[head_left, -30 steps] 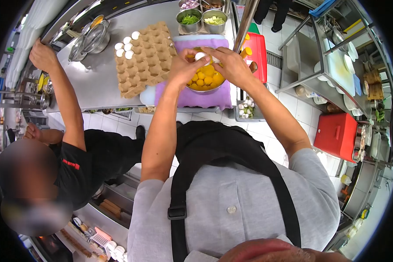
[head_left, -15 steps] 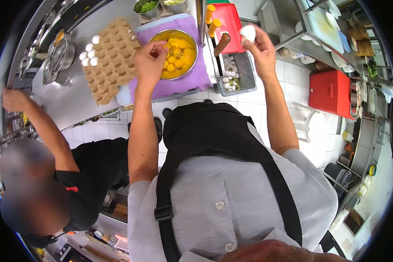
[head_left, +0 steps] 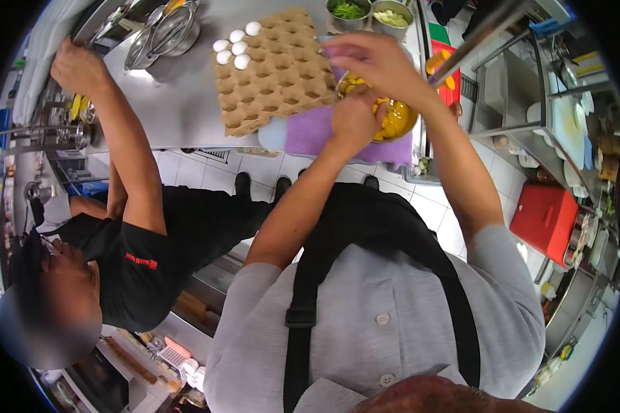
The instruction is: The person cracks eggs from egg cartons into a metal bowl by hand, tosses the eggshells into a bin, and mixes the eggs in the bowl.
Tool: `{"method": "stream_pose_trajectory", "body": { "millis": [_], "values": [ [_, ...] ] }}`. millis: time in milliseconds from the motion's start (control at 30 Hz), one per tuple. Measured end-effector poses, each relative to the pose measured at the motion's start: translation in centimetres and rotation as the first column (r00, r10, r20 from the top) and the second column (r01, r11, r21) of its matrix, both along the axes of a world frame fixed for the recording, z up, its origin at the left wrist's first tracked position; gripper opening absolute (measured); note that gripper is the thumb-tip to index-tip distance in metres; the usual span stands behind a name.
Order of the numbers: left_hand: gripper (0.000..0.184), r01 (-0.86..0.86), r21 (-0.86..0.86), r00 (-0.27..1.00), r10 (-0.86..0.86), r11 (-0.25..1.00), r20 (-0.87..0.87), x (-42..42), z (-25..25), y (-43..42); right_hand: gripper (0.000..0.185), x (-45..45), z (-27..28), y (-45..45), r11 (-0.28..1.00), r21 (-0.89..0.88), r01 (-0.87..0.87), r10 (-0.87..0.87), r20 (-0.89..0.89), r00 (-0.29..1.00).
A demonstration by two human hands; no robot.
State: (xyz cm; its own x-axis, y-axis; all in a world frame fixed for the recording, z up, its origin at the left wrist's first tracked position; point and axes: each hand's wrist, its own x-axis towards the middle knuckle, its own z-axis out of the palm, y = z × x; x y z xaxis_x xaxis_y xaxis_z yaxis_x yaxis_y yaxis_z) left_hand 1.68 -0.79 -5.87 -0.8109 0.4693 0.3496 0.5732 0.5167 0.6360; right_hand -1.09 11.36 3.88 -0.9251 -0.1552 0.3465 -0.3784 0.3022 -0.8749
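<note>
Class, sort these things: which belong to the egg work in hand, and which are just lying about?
Likely in the job: metal bowl, yolks, white eggs, egg tray, purple cloth.

Apparently lying about: red box, chopped greens, pale chopped pieces.

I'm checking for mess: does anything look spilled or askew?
Only the tray looks slightly odd: it lies askew to the counter's near edge. No spill shows on the visible cloth, though the left hand and right hand hide part of the bowl.
</note>
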Motion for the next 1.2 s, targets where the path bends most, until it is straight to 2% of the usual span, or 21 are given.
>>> {"method": "stream_pose_trajectory", "body": {
  "millis": [100, 167, 233, 300, 367, 467, 500, 600, 700, 767, 800, 833, 867, 900, 1000, 1033, 1067, 1133, 1167, 1200],
  "values": [
    [0.039, 0.031, -0.147, 0.978, 0.0, 0.989, 0.206, -0.6, -1.0, 0.0, 0.034, -10.1, -3.0, -8.7, 0.903, 0.423, -0.07, 0.08, -0.005, 0.997],
    [0.052, -0.014, 0.115, 0.981, -0.009, 0.993, 0.195, -0.1, -1.6, -0.5, 0.038, -14.7, -6.1, -13.7, 0.845, 0.535, -0.014, 0.094, -0.122, 0.988],
    [0.06, 0.004, 0.225, 0.985, -0.043, 0.974, 0.168, -0.3, -2.1, -0.7, 0.036, -16.8, -7.7, -16.8, 0.725, 0.688, 0.0, 0.063, -0.066, 0.996],
    [0.065, 0.092, 0.18, 0.983, -0.119, 0.979, 0.141, -0.2, -2.6, -0.7, 0.037, -18.0, -9.1, -18.6, 0.636, 0.771, 0.033, 0.032, -0.069, 0.997],
    [0.061, 0.062, 0.191, 0.988, -0.088, 0.98, 0.131, 0.0, -3.1, -0.2, 0.042, -18.7, -9.3, -19.1, 0.592, 0.799, 0.102, 0.008, -0.133, 0.991],
    [0.056, 0.039, 0.182, 0.994, -0.056, 0.983, 0.091, -0.5, -3.7, 0.4, 0.049, -18.5, -6.9, -18.7, 0.635, 0.768, -0.082, 0.095, 0.027, 0.995],
    [0.054, 0.038, 0.174, 0.996, -0.051, 0.984, 0.074, -0.4, -3.7, 0.6, 0.055, -18.4, -6.9, -18.1, 0.705, 0.706, -0.068, 0.09, 0.006, 0.996],
    [0.033, 0.004, 0.134, 0.996, -0.015, 0.991, 0.086, -0.4, -1.7, -0.1, 0.061, -16.3, -4.5, -15.3, 0.865, 0.494, 0.084, -0.01, -0.151, 0.988],
    [0.018, -0.016, 0.15, 0.999, 0.011, 0.989, 0.031, -0.5, -1.6, -0.2, 0.053, -11.4, -0.2, -7.6, 0.98, 0.197, -0.024, 0.021, 0.017, 1.0],
    [0.014, -0.01, 0.203, 0.998, 0.023, 0.979, -0.061, -0.6, -1.8, -0.3, 0.045, -6.7, -1.0, -1.6, 0.992, -0.126, -0.027, 0.021, -0.05, 0.999],
    [0.012, -0.004, 0.231, 0.994, 0.031, 0.973, -0.11, -0.8, -1.8, -0.2, 0.046, -2.2, 0.9, 0.6, 0.996, -0.042, 0.081, -0.082, -0.012, 0.997],
    [0.011, -0.006, 0.272, 0.993, 0.038, 0.962, -0.111, -1.0, -1.6, -0.1, 0.044, 0.0, 0.2, 3.1, 0.997, -0.009, 0.082, -0.083, -0.014, 0.996],
    [0.01, -0.006, 0.312, 0.993, 0.042, 0.95, -0.11, -1.0, -1.4, -0.1, 0.045, 2.9, 0.0, 4.2, 0.986, -0.024, 0.167, -0.166, 0.048, 0.985],
    [0.009, -0.003, 0.347, 0.994, 0.042, 0.938, -0.105, -0.8, -1.4, -0.1, 0.044, 5.2, -0.1, 5.3, 0.964, 0.111, 0.242, -0.245, 0.021, 0.969],
    [0.01, -0.02, 0.451, 0.999, 0.035, 0.892, -0.024, -1.0, -1.4, 0.1, 0.044, 10.5, 0.1, 5.8, 0.919, 0.191, 0.345, -0.36, 0.046, 0.932],
    [0.013, -0.039, 0.44, 0.999, 0.031, 0.897, 0.025, -1.2, -1.5, 0.1, 0.045, 11.2, -1.6, 6.3, 0.916, 0.177, 0.359, -0.363, -0.01, 0.932],
    [0.014, -0.056, 0.481, 0.994, 0.005, 0.875, 0.108, -1.5, -1.6, 0.3, 0.045, 11.4, -3.1, 7.4, 0.91, 0.287, 0.301, -0.331, 0.062, 0.942],
    [0.016, -0.105, 0.553, 0.963, -0.054, 0.826, 0.263, -1.5, -1.1, 0.7, 0.045, 11.7, -5.3, 8.4, 0.854, 0.438, 0.281, -0.349, 0.082, 0.934],
    [0.022, -0.058, 0.596, 0.945, -0.149, 0.801, 0.292, -2.2, -1.4, 0.9, 0.047, 11.4, -5.5, 8.6, 0.85, 0.406, 0.336, -0.384, 0.042, 0.922],
    [0.025, -0.09, 0.601, 0.862, -0.241, 0.794, 0.447, -2.1, 0.0, 0.9, 0.047, 11.0, -4.9, 8.3, 0.871, 0.35, 0.345, -0.394, 0.077, 0.916]
  ]
}}
